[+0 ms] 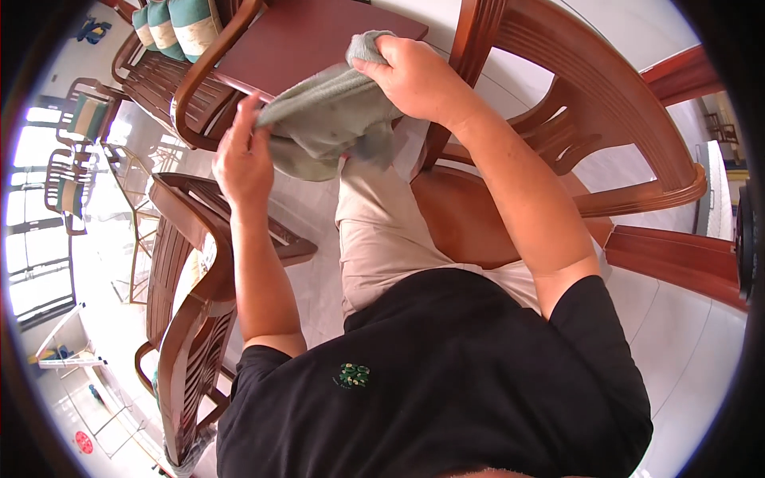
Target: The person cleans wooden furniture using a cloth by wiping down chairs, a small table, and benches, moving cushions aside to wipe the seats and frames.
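Observation:
A grey-green cloth (323,119) is spread between my two hands, its lower part hanging in loose folds. My right hand (422,80) is closed round a bunched upper corner of it. At the cloth's left edge, my left hand (245,159) pinches the fabric between thumb and fingers; the fingertips are slightly blurred. Beneath the cloth is my leg in light trousers (378,215). Just right of it stands a brown wooden chair (574,72) with a smooth seat (462,219).
Beyond the cloth is a dark red tabletop (311,40). A wooden armchair (191,279) stands close to my left arm. Farther left, a wooden bench (159,76) carries green and cream cushions (191,28). A red-brown wooden beam (677,259) lies at the right.

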{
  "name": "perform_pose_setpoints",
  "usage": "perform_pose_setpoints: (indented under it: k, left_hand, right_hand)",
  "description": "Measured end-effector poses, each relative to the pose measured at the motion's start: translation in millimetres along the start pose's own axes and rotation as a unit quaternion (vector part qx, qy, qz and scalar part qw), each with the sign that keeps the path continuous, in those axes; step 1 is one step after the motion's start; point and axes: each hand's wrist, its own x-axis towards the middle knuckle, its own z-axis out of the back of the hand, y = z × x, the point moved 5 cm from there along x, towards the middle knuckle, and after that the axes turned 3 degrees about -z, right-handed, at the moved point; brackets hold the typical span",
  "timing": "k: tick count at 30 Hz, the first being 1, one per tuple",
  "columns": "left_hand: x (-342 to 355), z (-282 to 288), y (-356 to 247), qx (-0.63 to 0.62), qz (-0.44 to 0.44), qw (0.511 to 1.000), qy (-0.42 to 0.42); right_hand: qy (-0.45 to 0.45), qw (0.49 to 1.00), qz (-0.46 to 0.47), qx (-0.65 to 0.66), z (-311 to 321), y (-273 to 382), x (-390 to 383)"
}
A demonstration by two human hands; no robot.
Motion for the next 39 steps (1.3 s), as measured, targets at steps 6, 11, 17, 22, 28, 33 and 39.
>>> perform_pose_setpoints:
  k: [6, 11, 17, 22, 28, 33, 39]
  left_hand:
    - [13.7, 1.8, -6.4, -0.042, -0.03, 0.995, -0.086]
    - [50.5, -15.1, -14.4, -0.027, -0.053, 0.982, -0.18]
    - [148.6, -89.7, 44.6, 0.079, -0.003, 0.984, -0.161]
    - [57.2, -224.4, 64.4, 0.208, -0.071, 0.974, 0.048]
    - [-2.5, -260.2, 39.9, 0.138, -0.044, 0.974, 0.176]
    - [-46.5, -224.5, 36.0, 0.093, -0.029, 0.974, 0.203]
    - [11.6, -234.4, 44.4, 0.079, 0.276, 0.946, 0.152]
  right_hand:
    - [0.023, 0.998, -0.051, -0.036, 1.5, 2.1, -7.2]
    - [-0.02, 0.976, -0.026, -0.213, 7.2, 20.7, 11.8]
    - [-0.157, 0.932, 0.067, -0.32, 53.5, 61.1, -9.7]
    - [-0.325, 0.814, 0.243, -0.416, 148.5, 69.7, -56.6]
    - [-0.301, 0.881, 0.012, -0.364, 181.7, 6.3, -45.3]
    - [-0.292, 0.874, -0.03, -0.386, 177.6, 8.4, -44.9]
    - [-0.299, 0.867, -0.028, -0.397, 173.9, 13.5, -41.3]
